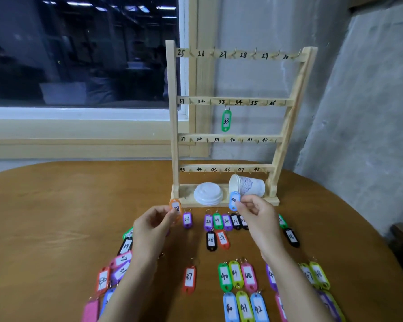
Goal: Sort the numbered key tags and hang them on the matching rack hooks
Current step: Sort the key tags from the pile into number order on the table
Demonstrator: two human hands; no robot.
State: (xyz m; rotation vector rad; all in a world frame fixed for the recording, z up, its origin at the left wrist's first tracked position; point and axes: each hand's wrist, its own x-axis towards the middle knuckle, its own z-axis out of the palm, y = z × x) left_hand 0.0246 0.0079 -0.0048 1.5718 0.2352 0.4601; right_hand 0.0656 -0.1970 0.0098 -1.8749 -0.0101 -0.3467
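Orange tag [175, 208], reads 28 I think, pinched in left hand [154, 225] fingers [169, 217], lifted off counter [56, 205]. Right hand [257, 217] pinches blue tag 30 [234, 201] likewise, just near of rack [173, 112] base. Both held face-up, I judge to read numbers. Green tag 33 [226, 120] alone hangs, on hook 33. Rest lie on counter in roughly number-ordered rows, near side, ready for hanging. Next I'd go for top rail, right-end hook 30

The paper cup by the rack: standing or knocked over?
Knocked over: the paper cup lies on its side on the rack's base, mouth facing left toward the white lid.
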